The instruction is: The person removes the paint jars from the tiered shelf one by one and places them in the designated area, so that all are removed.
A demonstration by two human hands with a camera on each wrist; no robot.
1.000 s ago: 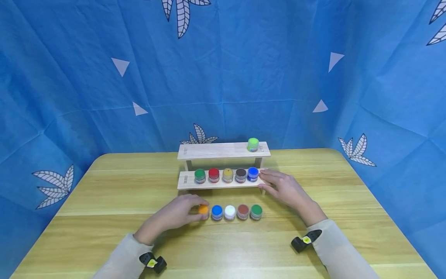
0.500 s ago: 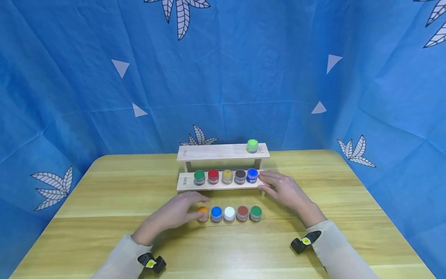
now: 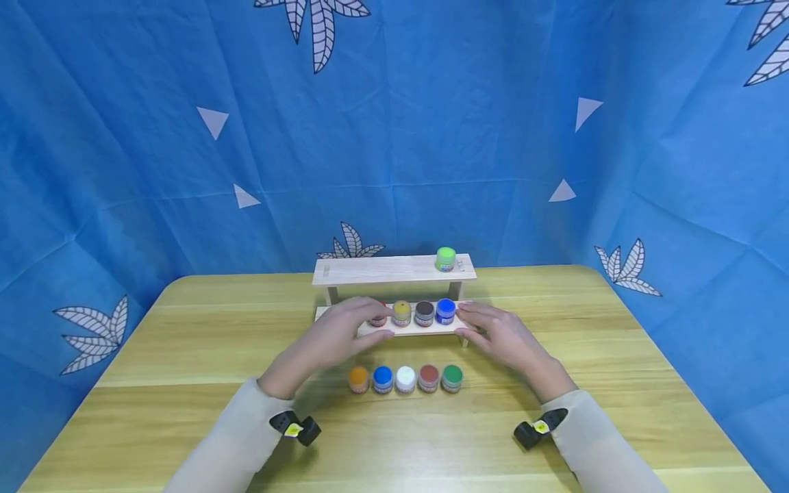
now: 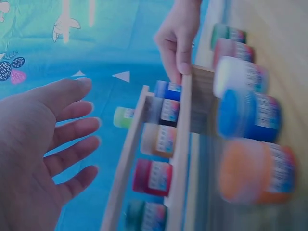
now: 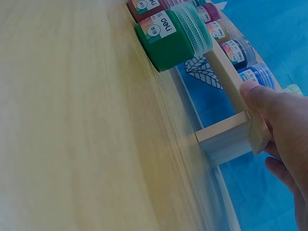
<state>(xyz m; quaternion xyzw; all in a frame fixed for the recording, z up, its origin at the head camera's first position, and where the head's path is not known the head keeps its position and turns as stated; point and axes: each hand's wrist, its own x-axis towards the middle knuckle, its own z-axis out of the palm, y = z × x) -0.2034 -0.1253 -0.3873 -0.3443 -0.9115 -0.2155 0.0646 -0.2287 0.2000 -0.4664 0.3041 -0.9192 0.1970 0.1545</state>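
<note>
L hand [image 3: 337, 332] is over the L end of the rack's lower shelf [image 5: 226, 79], thumb & fingers apart, nothing held; L wrist view shows its fingers spread w/ gaps btwn. R hand [image 3: 505, 335] grips the R end of that shelf: thumb on front edge, other fingers partly hidden beyond the board, just beside the royal-blue jar [image 3: 446, 311].

Lower shelf, L to R: dk green jar [image 4: 147, 215] (hidden by L hand in head view), red jar [image 4: 153, 175] (part hidden there), ochre jar [image 3: 402, 314], dk brown jar [image 3: 424, 313], then royal-blue at the R end. All upright in a row. Upper shelf [image 3: 370, 270], behind & higher, has one lt green jar [image 3: 446, 259] near its R end.

On the wood-grain table [image 3: 185, 383], in front of the rack, 2nd row, L to R: orange jar [image 3: 358, 379], mid-blue jar [image 3: 383, 379], white jar [image 3: 405, 378], reddish-brown jar [image 3: 428, 378], green jar [image 3: 452, 378]; upright, side by side, small gaps. Green one's label reads "deli" in R wrist view.

Lt sleeves on both arms, black wrist cam on each. Blue cloth [image 3: 394, 123] w/ white leaf & triangle prints hangs behind & at the sides.
</note>
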